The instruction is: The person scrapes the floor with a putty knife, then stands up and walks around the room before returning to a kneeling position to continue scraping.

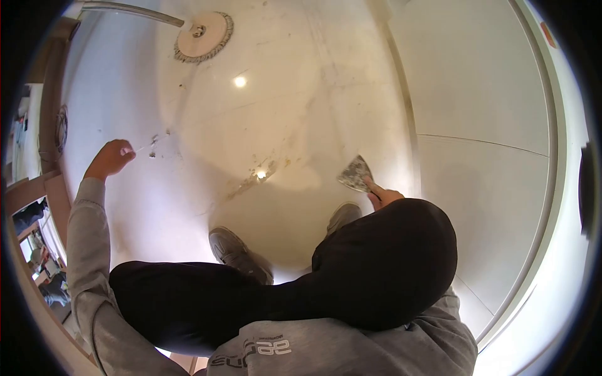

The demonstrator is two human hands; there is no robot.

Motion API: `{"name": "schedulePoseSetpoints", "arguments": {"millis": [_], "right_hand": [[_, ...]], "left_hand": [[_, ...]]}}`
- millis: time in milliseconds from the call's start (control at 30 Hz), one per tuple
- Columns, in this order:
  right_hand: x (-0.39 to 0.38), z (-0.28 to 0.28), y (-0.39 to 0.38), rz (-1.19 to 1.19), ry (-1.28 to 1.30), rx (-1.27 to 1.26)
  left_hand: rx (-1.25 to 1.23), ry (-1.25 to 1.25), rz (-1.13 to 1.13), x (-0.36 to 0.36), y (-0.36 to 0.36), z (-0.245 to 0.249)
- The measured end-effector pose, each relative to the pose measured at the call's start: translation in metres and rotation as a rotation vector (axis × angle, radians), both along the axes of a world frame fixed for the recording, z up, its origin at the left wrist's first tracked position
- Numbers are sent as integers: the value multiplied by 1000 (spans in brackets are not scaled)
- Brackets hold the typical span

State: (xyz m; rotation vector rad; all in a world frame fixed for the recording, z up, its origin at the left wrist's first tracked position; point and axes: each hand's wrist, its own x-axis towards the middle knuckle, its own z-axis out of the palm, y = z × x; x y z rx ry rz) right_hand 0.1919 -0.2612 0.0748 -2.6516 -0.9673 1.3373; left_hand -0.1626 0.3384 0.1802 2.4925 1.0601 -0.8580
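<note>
My right hand (387, 196) is closed around the handle of a putty knife (355, 174). Its wide blade is smeared with grey and white residue and is close over the floor, beside my right shoe; whether it touches cannot be told. Out to the left, my left hand (113, 156) is in a pinch above the floor. A thin pale streak runs from its fingertips toward small dark crumbs (153, 155), but I cannot make out what it is. Between the hands, a brownish smeared patch (253, 180) marks the pale floor (207, 125).
A round pad with a fringed edge (204, 37) lies at the far left, next to a curved metal tube (132, 10). White panels (483, 94) stand along the right. Wooden framing and a mirror (41, 250) line the left. My shoes (235, 250) are below the stain.
</note>
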Motion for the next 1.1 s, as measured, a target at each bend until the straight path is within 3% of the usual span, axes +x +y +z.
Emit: {"name": "schedulePoseSetpoints", "arguments": {"millis": [67,200,267,333,433,500,533,633,667,733,800,833,933,1000,1067,1100], "right_hand": [[-12,1,44,168,-151,130],[-23,-6,137,322,-150,371],[-27,0,147,365,-147,448],[-12,16,136,335,-195,445],[4,45,108,291,-229,240],[8,48,84,393,-189,29],[4,33,64,405,-122,110],[-43,23,79,417,-92,17],[-58,8,88,389,-104,155],[-69,-4,114,363,-121,302],[-74,-5,139,401,-116,415],[-71,-2,135,413,-108,415],[-32,24,105,389,-173,388],[-16,44,90,388,-133,71],[-26,39,88,374,-119,60],[-35,34,88,344,-107,56]], "left_hand": [[-27,-116,-45,12,-1,-5],[-43,-249,-2,49,-20,17],[-33,-248,36,52,-24,27],[-23,-254,78,43,-25,33],[-28,-228,172,25,-21,34],[55,-105,60,3,-10,23],[49,-99,54,-3,-5,19],[57,129,-6,-5,1,11],[56,131,-18,2,1,8],[67,21,-136,23,0,2],[28,-202,-128,46,-11,4],[-47,-243,-13,60,-18,10],[-130,-299,202,73,-35,30],[-140,-313,296,60,-32,27],[57,-107,-34,32,-12,11],[53,-112,-43,19,-3,5]]}}
